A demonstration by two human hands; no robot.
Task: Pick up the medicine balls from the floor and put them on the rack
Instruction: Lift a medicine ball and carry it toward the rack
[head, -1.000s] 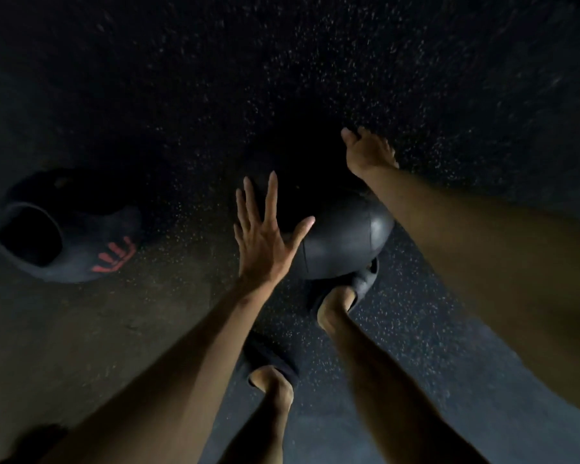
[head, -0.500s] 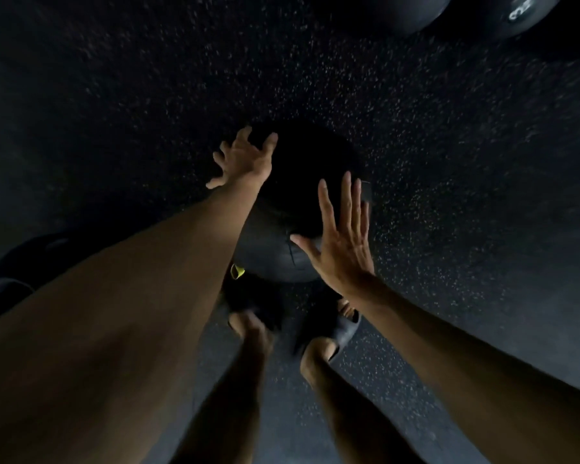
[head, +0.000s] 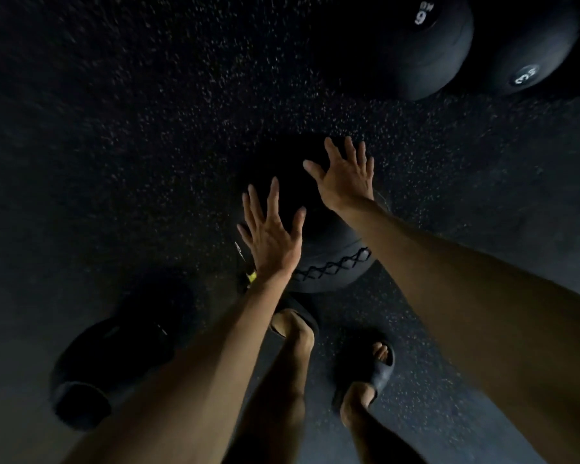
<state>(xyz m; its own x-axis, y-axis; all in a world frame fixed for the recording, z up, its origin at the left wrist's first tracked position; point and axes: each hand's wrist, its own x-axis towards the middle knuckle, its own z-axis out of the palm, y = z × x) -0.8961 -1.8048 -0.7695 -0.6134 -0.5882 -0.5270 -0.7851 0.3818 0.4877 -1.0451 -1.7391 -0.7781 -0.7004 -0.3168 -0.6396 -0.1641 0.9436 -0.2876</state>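
Below me the speckled floor [head: 148, 145] is dark. A black medicine ball [head: 329, 259] with laced stitching sits on it just ahead of my sandalled feet. Both arms reach down over the ball. My left hand [head: 270, 242] hovers at its near left side, fingers [head: 273, 199] spread apart; my right hand [head: 347, 177] is over its far top, fingers splayed, gripping nothing.

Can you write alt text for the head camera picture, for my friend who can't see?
Both open hands, left hand and right hand, reach down toward a black stitched medicine ball on a dark speckled floor. Two more balls lie far right.
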